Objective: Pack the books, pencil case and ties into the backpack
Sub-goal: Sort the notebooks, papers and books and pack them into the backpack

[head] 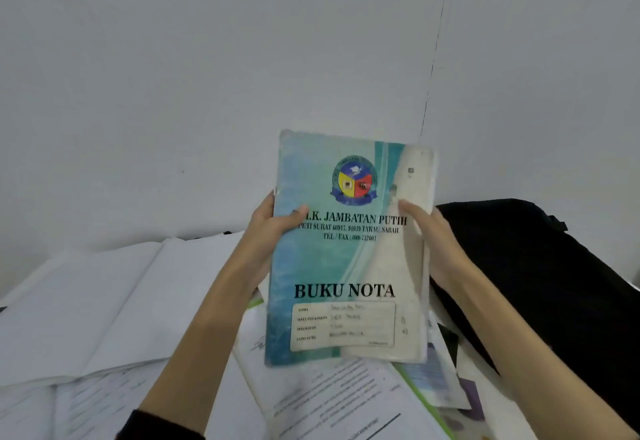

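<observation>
A worn teal notebook (349, 266) marked "BUKU NOTA" stands upright in front of me, its cover facing me. My left hand (270, 228) grips its left edge, thumb across the cover. My right hand (433, 235) holds the right edge, thumb on the cover as well. A black backpack (540, 277) lies to the right, behind my right forearm. Neither a pencil case nor any ties are in view.
A large open book with white pages (104, 304) lies at the left. Printed sheets (332, 401) and a green-edged booklet (433, 384) are spread under the notebook. A plain white wall (242, 58) rises close behind.
</observation>
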